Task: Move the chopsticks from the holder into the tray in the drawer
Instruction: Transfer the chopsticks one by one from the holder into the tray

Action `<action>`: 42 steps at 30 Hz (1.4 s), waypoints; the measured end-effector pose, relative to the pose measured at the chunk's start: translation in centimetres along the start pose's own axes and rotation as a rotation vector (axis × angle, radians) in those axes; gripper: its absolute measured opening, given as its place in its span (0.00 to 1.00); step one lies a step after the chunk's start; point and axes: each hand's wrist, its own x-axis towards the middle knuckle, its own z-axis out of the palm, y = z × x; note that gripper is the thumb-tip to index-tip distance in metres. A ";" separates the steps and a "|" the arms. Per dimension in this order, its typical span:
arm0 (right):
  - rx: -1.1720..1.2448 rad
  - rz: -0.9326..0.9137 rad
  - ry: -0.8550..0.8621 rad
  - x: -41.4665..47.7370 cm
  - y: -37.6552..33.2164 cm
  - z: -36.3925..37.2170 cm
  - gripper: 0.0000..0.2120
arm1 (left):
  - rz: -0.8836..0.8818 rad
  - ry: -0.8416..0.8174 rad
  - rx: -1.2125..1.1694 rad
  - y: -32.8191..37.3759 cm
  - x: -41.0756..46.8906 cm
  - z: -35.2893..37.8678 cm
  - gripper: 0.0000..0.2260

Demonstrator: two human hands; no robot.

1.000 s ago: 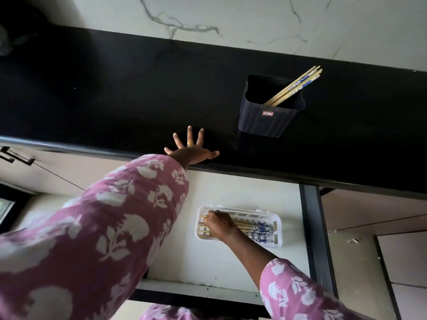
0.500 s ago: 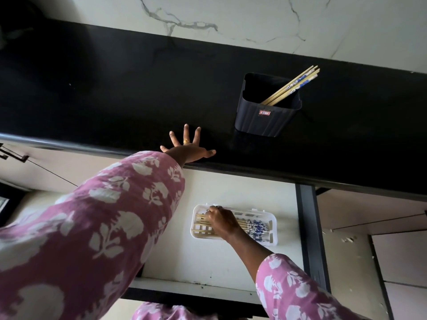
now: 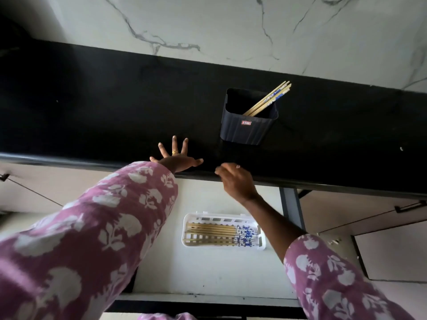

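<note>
Left hand (image 3: 178, 158) lies flat on the counter (image 3: 115, 107) edge, fingers spread, holding nothing. Right hand (image 3: 235, 181) hangs over the counter lip, between tray and holder, fingers loosely curled, empty.

Holder (image 3: 248, 128) stands on the counter, beyond the right hand. A few chopsticks (image 3: 269, 99) lean in its far right corner, tips past the rim; exact count unclear.

Tray (image 3: 217, 214) sits in the open drawer (image 3: 208, 269). A batch (image 3: 215, 230) lies flat in it, blue-patterned ends to the right.

Judgement: well along. Most look moved and a small bundle is left. To do: grip the leaners and lay them beside the batch.
</note>
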 end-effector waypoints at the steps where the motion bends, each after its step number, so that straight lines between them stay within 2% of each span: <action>1: -0.001 -0.003 0.072 1.3 0.7 -0.8 0.20 | -0.001 0.001 -0.006 0.0 0.0 0.0 0.39; 4: -0.069 0.000 0.232 4.7 3.4 -3.0 0.10 | 0.009 0.001 -0.002 -0.1 0.1 0.1 0.40; 6: -0.085 0.117 0.279 6.7 5.3 -4.4 0.08 | 0.016 -0.002 0.000 -0.1 0.1 0.1 0.40; 9: -0.085 0.348 0.332 9.2 8.4 -5.7 0.08 | 0.019 -0.006 0.004 -0.1 0.2 0.0 0.39; 14: 0.080 0.940 0.256 12.6 12.1 -6.7 0.10 | 0.011 -0.019 0.003 0.0 0.4 -0.2 0.40; 19: 0.190 1.198 0.222 14.2 15.6 -6.1 0.15 | 0.007 -0.028 -0.006 0.0 0.6 -0.2 0.40; 24: 0.352 1.340 0.249 15.7 19.4 -4.4 0.20 | -0.007 -0.031 0.002 0.1 0.8 -0.2 0.40; 27: 0.465 1.426 0.257 15.6 25.0 -0.8 0.23 | -0.009 -0.031 -0.003 0.1 0.8 -0.2 0.40; 30: 0.453 1.456 0.255 15.8 27.4 1.2 0.14 | -0.009 -0.030 -0.003 0.1 0.8 -0.3 0.40; 32: 0.424 1.465 0.265 16.1 25.7 -0.1 0.12 | -0.007 -0.026 -0.004 0.1 0.8 -0.3 0.40; 37: 0.423 1.440 0.339 16.3 23.3 -3.3 0.16 | -0.006 0.013 -0.019 0.2 0.6 0.0 0.40; 42: 0.450 1.285 0.441 17.0 16.9 -9.8 0.12 | 0.014 0.068 -0.073 0.0 -0.2 0.3 0.38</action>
